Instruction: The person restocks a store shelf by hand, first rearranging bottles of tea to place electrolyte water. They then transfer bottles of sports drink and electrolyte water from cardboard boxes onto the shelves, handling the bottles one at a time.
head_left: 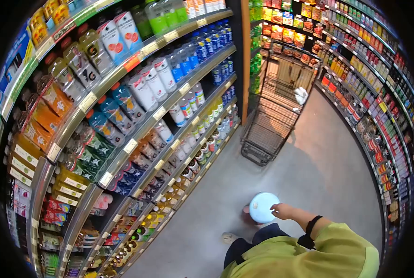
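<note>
A round, light blue object with a small pale label (261, 207) is low in front of my body, beside my dark trousers. My right hand (281, 211) is over its right edge, fingers slightly bent and apart; whether they touch it is unclear. A dark band circles my right wrist or forearm. At the object's left edge shows a small skin-coloured part, seemingly my left hand (246, 210), mostly hidden beneath it, so its fingers cannot be made out.
A wire shopping cart (274, 121) holding something white (301, 95) stands ahead. Shelves of bottles and cartons (146, 88) run along the left, and curved shelves of packaged goods (369, 78) line the right. Bright packets (288, 21) fill the far display. The grey floor (327, 162) lies between.
</note>
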The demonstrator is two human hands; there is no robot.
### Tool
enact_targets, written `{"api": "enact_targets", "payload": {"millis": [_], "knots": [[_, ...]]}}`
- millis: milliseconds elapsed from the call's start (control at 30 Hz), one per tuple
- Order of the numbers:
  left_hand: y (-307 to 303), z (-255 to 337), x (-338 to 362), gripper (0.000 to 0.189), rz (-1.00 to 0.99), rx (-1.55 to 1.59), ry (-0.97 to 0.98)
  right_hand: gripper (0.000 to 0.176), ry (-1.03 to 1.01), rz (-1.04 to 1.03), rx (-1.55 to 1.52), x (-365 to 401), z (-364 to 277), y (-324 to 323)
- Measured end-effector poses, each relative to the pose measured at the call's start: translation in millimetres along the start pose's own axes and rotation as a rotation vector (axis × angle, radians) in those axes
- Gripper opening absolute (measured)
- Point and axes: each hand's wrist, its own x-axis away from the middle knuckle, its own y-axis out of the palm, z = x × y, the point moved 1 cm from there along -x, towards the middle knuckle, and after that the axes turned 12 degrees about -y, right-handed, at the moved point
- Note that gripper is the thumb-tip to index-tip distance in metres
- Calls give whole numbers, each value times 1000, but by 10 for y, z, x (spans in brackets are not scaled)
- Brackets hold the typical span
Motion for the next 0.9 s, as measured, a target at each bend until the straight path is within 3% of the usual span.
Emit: {"api": "enact_targets", "payload": {"millis": [67,167,267,433,567,700,833,900], "knots": [[19,264,-195,48,-37,-69,21,36,2,60,28,-26,118,147],[154,460,-351,47,-87,-70,70,37,101,-63,105,50,298,238],[316,614,-75,46,-137,-92,95,38,172,-143,143,57,235,241],[251,388,-174,43,-116,-137,-15,39,238,-182,150,-216,120,151],[39,109,-190,42,0,-4,-181,37,116,-160,197,-641,-64,-7],[-89,-31,58,43,14,76,-193,37,-18,-151,206,-1097,-135,-207],[136,27,272,48,-9,106,-163,36,-136,-181,234,-1637,-114,-513],[332,101,383,50,84,95,-207,35,-215,-165,237,-1923,-28,-654]]}}
